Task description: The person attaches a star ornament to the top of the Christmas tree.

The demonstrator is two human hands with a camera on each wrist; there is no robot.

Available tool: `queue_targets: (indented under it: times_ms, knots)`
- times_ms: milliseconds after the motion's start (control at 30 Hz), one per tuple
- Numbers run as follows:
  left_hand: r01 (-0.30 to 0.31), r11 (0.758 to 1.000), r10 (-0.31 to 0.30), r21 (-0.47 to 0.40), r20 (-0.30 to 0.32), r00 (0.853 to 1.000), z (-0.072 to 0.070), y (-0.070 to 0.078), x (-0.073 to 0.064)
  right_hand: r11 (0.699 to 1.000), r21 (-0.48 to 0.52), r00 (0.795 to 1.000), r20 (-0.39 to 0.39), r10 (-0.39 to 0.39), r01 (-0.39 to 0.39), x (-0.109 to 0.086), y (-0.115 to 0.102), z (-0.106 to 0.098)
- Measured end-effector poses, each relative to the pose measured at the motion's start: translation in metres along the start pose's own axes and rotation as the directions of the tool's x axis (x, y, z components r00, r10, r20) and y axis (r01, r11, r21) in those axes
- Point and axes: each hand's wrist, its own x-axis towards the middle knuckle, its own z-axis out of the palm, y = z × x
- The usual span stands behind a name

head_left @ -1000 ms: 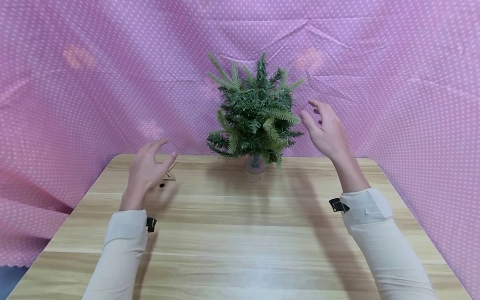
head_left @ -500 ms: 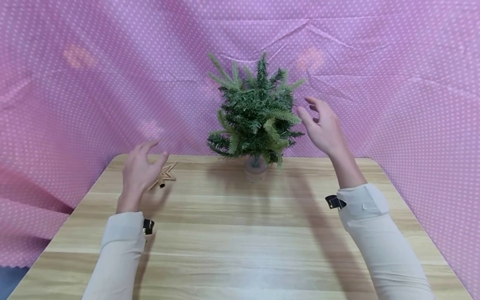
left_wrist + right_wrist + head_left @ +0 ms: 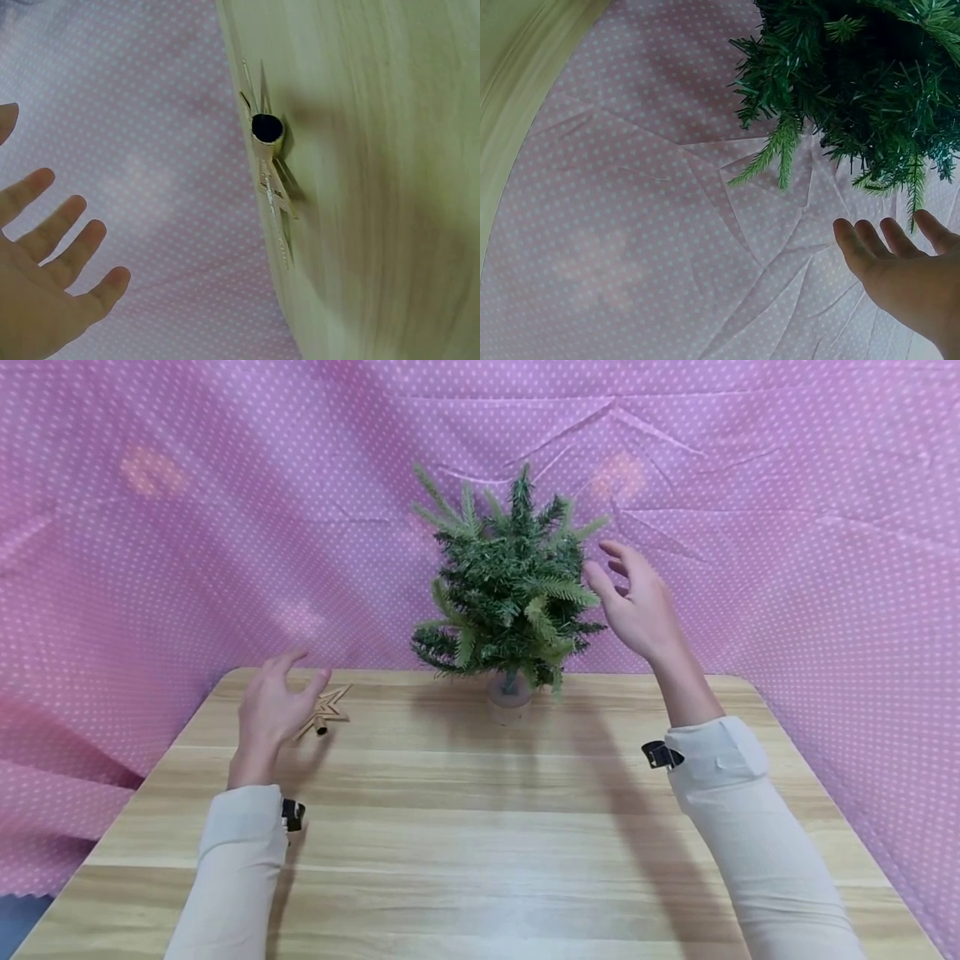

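While the right hand (image 3: 641,606) hangs by the central tree (image 3: 513,585), the left hand (image 3: 272,706) by the mid-left star (image 3: 328,705), we see fingers (image 3: 58,223) apart.

- Green tree (image 3: 513,589), dark needles with paler sprigs, upright in a pale round base (image 3: 510,710) near the middle of the far edge of the tabletop (image 3: 450,827); the right hand (image 3: 639,603) is just beside its branches.
- Gold openwork star (image 3: 327,704) with a short, dark-mouthed tube (image 3: 267,148) turned toward the near side, lying at far left, partly hidden by the left hand (image 3: 268,706).
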Motion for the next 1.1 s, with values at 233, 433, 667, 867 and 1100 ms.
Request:
queue_targets:
  times_ms: [233,433,667,867,1100]
  knots:
    - [0.040,0.999,-0.040,-0.005,0.002,0.999,0.001,-0.011,-0.001,0.999,0.037,1.000,0.008,-0.019,0.019,0.004,-0.006,0.002]
    - [0.054,0.998,-0.054,0.018,0.007,0.999,0.003,-0.022,-0.003,0.999,0.045,1.000,0.024,-0.004,0.003,0.003,-0.011,0.002]
    - [0.086,0.996,-0.087,0.027,0.040,0.995,0.008,-0.035,-0.004,0.999,0.051,0.999,0.052,0.011,-0.014,0.004,-0.016,0.002]
    - [0.085,0.994,-0.089,0.074,0.043,0.995,0.016,-0.044,-0.003,0.998,0.062,0.996,0.087,0.015,-0.021,0.005,-0.016,0.001]
    - [0.132,0.989,-0.136,0.071,0.057,0.989,0.020,-0.053,0.001,0.991,0.129,0.991,0.132,-0.003,-0.014,0.008,-0.016,0.001]
